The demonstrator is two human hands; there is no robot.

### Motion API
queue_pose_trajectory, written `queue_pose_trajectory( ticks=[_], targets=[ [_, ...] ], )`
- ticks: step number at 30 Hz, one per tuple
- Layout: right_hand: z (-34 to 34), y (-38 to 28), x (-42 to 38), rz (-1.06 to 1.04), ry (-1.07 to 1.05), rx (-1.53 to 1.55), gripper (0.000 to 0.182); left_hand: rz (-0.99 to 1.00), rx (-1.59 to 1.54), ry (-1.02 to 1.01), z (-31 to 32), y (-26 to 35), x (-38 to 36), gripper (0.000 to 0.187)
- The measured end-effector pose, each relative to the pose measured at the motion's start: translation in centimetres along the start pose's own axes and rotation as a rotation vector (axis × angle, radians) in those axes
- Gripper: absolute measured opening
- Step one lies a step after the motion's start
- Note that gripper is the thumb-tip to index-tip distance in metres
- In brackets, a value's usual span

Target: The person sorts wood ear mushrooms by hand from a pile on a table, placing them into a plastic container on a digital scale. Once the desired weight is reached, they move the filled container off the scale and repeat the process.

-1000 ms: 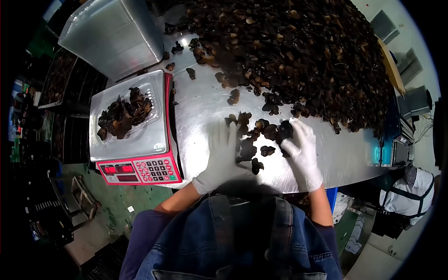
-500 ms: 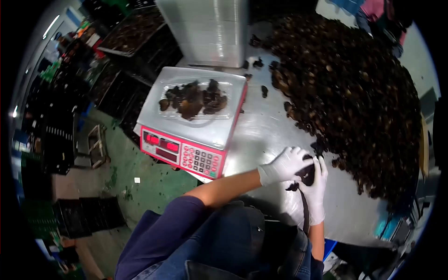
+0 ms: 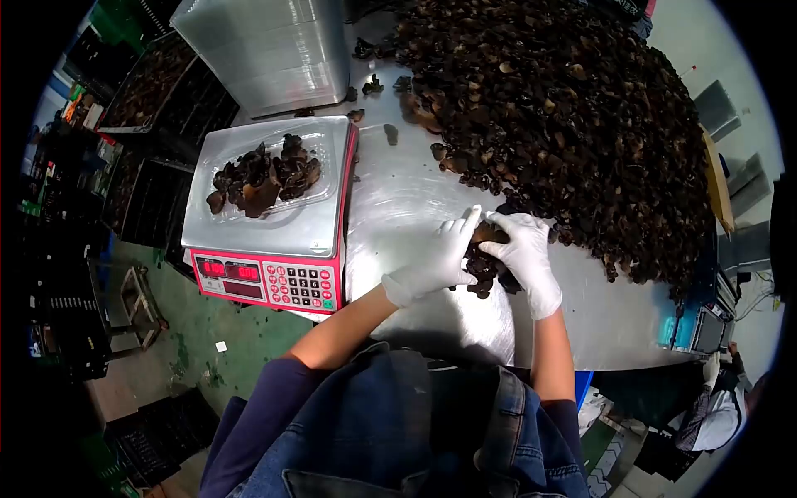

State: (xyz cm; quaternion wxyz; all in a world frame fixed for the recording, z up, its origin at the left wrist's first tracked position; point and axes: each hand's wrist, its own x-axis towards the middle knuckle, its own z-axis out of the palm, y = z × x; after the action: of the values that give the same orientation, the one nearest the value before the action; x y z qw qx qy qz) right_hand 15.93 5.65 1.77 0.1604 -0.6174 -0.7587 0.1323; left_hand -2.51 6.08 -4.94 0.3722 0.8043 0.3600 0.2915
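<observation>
A worker's two white-gloved hands cup a small cluster of dark mushrooms on a metal table, the left hand along one side and the right hand curved over the other. Thumbs and fingers stand apart around the pieces; whether either hand grips any firmly cannot be told, as the gloves hide part of the cluster. Just beyond the right hand, a broad pile of mushrooms spreads over the far side of the table. To the left, a red-trimmed scale bears a clear plastic tray with more mushrooms lying in it; its red digits glow, too small to read surely. Behind the scale rises a stack of clear containers, a few loose pieces beside it. Dark crates stand past the table's left edge above a green floor.
</observation>
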Motion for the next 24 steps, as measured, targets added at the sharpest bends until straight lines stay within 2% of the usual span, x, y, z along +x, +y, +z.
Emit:
queue_pose_trajectory(
  ticks=[1, 3, 5, 7, 9, 11, 13, 14, 15, 17, 18, 19, 21, 23, 24],
  targets=[
    [0.9, 0.1, 0.6, -0.039, -0.069, -0.08, 0.042, -0.029, -0.015, 0.001, -0.1, 0.2, -0.1, 0.113],
    [2.2, -0.4, 1.7, 0.021, -0.181, -0.258, 0.029, -0.057, -0.03, -0.015, -0.3, 0.5, -0.2, 0.115],
    [2.2, 0.1, 0.3, 0.054, 0.054, 0.006, 0.026, -0.044, 0.009, 0.051, -0.1, 0.7, -0.6, 0.116],
    [-2.0, -0.6, -3.0, 0.202, 0.171, 0.456, 0.026, -0.108, -0.05, 0.029, -0.8, 1.6, -1.1, 0.113],
    [-6.6, 0.9, -9.1, 0.163, 0.135, 0.258, 0.036, -0.081, 0.018, 0.016, -1.2, 1.6, -1.7, 0.126],
    [-10.7, 2.9, -15.1, 0.266, -0.254, 0.376, 0.045, -0.041, 0.104, 0.053, -0.1, 0.9, -2.1, 0.125],
    [-11.3, 4.4, -19.8, 0.379, -0.358, -0.05, 0.053, -0.013, 0.344, 0.015, 0.8, 1.2, -1.8, 0.123],
    [-10.2, 4.6, -20.3, 0.365, -0.251, -0.187, 0.061, 0.01, 0.315, 0.018, 0.9, 2.0, -1.2, 0.106],
    [-9.4, 4.2, -19.5, 0.524, -0.282, -0.146, 0.072, -0.006, 0.361, -0.032, 0.9, 3.2, -0.6, 0.106],
    [-5.5, 5.0, -17.4, 0.502, 0.038, 0.243, 0.077, 0.028, 0.352, -0.059, 2.3, 3.4, 0.5, 0.108],
    [-4.4, 4.1, -15.1, 0.511, 0.048, 0.154, 0.082, 0.041, 0.426, -0.137, 2.0, 3.9, 0.9, 0.105],
    [-3.3, 3.5, -12.9, 0.512, 0.057, 0.07, 0.086, 0.105, 0.532, -0.044, 3.4, 3.0, 1.0, 0.096],
    [-0.7, 4.3, -10.2, 0.347, 0.048, 0.146, 0.096, 0.076, 0.533, -0.104, 2.6, 3.6, 1.6, 0.082],
    [0.5, 3.0, -8.2, 0.32, -0.011, 0.086, 0.094, 0.149, 0.401, -0.036, 3.7, 1.8, 2.0, 0.065],
    [1.7, 3.2, -7.9, 0.291, 0.053, 0.052, 0.087, 0.127, 0.445, -0.038, 3.1, 2.2, 2.2, 0.053]
  ],
)
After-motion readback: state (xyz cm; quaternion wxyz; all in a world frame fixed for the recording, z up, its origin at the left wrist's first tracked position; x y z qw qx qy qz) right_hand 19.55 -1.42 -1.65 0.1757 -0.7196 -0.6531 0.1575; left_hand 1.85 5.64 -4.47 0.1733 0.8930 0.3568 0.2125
